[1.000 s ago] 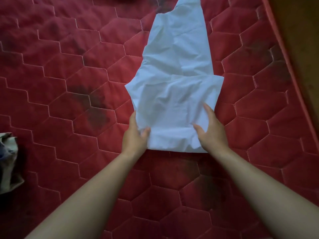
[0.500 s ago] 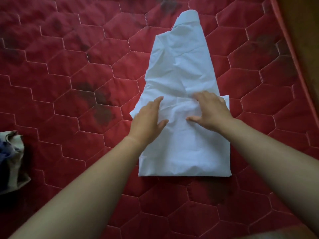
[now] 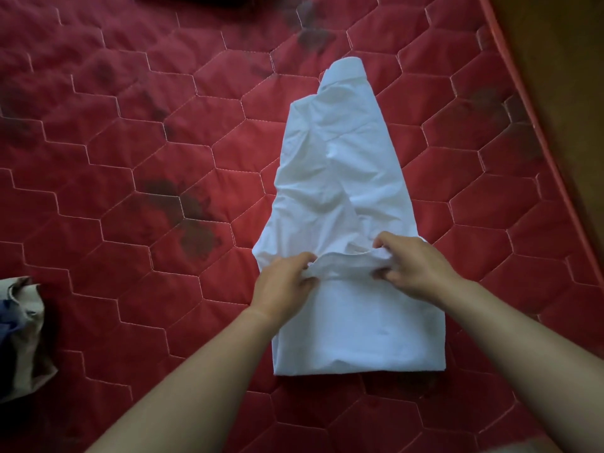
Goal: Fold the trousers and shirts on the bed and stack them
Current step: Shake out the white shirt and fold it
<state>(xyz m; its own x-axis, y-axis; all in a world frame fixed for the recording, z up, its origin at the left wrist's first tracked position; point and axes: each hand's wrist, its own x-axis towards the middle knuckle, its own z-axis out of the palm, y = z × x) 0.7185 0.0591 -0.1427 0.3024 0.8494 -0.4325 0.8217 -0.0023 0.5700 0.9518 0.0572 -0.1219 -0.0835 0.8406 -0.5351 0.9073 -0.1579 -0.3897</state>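
**Folding the white shirt up from its hem**

Pinching the doubled edge of the white shirt (image 3: 340, 178), both hands work at the middle of the garment, which lies lengthwise on the red quilted bed (image 3: 130, 152) with its collar at the far end and a flat folded section nearest the person. The left hand (image 3: 284, 282) has its fingers (image 3: 307, 258) clenched on the left end of a raised ridge of cloth; the right hand (image 3: 415, 266) grasps the right end of the same ridge, thumb under and fingers over. The ridge is lifted slightly off the layer beneath.

The step in hand looks like the crosswise fold of a shirt whose sides are already turned in. Next, the held edge would likely need carrying toward the collar and laying down square, with both ends travelling evenly so the wrinkled upper part does not bunch underneath. Smoothing may be needed first.

A crumpled beige and blue garment (image 3: 23, 335) waits at the left edge, well apart from the shirt.

No brand, label or writing can be read anywhere.
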